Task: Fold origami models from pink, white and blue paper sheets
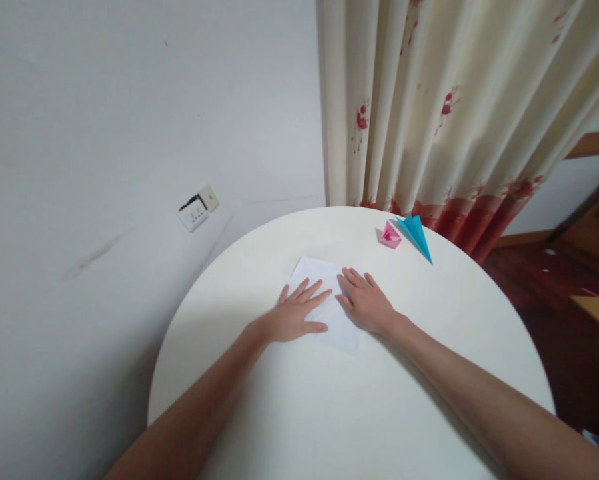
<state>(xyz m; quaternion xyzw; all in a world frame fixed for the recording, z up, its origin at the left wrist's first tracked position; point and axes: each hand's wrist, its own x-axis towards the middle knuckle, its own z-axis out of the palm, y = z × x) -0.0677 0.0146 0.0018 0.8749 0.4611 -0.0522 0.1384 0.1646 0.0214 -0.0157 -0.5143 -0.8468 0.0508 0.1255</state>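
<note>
A sheet of white paper [337, 330] lies flat on the round white table [299, 413], turned a little askew. My left hand [293, 316] rests palm down on its left side, fingers spread. Across from it, my right hand [364, 300] lies palm down over the right edge of the sheet, its fingers stretched out and fairly close together. Parts of the paper are hidden under both hands. Neither hand grips anything.
Near the far right edge of the table sit a pink folded paper piece [390, 236] and a blue paper plane [415, 237]. A patterned curtain [429, 120] hangs behind. On the left wall [104, 133] is a power socket [193, 215].
</note>
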